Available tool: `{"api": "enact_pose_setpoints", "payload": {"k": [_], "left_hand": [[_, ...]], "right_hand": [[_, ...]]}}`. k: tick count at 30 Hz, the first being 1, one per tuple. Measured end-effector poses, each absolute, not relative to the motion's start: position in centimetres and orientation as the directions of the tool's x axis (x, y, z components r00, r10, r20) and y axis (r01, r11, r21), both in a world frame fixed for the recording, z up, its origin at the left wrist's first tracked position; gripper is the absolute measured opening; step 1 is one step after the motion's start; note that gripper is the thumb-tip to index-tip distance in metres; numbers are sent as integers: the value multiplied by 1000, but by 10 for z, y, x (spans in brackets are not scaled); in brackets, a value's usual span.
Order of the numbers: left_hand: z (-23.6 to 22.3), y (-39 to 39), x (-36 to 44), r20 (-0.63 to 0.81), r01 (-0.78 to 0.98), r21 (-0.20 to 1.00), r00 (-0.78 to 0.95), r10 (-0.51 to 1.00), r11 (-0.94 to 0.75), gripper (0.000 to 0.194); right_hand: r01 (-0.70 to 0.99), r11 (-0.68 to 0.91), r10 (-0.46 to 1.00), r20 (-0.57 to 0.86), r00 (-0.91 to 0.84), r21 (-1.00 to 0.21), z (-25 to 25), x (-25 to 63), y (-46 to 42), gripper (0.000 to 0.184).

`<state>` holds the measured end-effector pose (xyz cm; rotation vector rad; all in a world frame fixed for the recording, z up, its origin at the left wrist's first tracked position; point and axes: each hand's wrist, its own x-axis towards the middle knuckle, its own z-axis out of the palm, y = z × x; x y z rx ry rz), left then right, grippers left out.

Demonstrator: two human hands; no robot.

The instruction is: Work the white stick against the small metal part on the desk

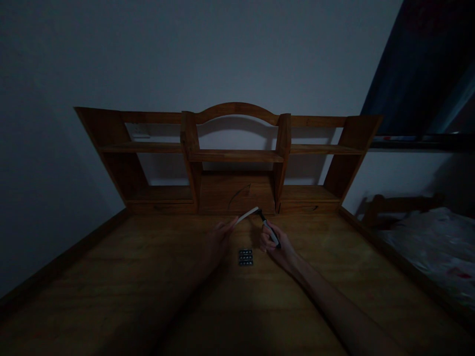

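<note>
The table spreads out in dim light, both forearms reaching over it; nearest between them lies a small dark block, flat on the wood and apart from both hands, holding three rows of bright little pieces, too small to make out singly; beyond it on the left, the left hand pinches the near end of a pale, slightly curved strip, raised above the table; the right hand is wrapped about the grey-and-black handle of a tool, whose dark head meets or overlaps the strip's far end, I cannot tell which.

Farther back stands a wooden shelf unit, split by uprights into left, middle and right sections, each crossed by a board; low drawer fronts sit shut under the side sections; a thin dark curved line, cord or mark I cannot tell, shows at the middle panel; to the right, past the table's raised edge, crumpled pale plastic lies by a wooden rail; behind all rises the pale wall, with a dark window at upper right.
</note>
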<state>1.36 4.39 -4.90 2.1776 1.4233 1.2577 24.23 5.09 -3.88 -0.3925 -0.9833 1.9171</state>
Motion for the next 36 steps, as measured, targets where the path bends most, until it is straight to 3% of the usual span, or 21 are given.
{"api": "enact_pose_setpoints", "payload": {"k": [7, 36], "left_hand": [[-48, 43, 13, 549, 647, 581, 137, 825, -494, 47], [-42, 40, 17, 590, 592, 594, 141, 795, -546, 39]], "right_hand": [[-624, -278, 810, 170, -561, -730, -43, 243, 55, 35], [-628, -262, 826, 166, -539, -733, -32, 250, 54, 37]]}}
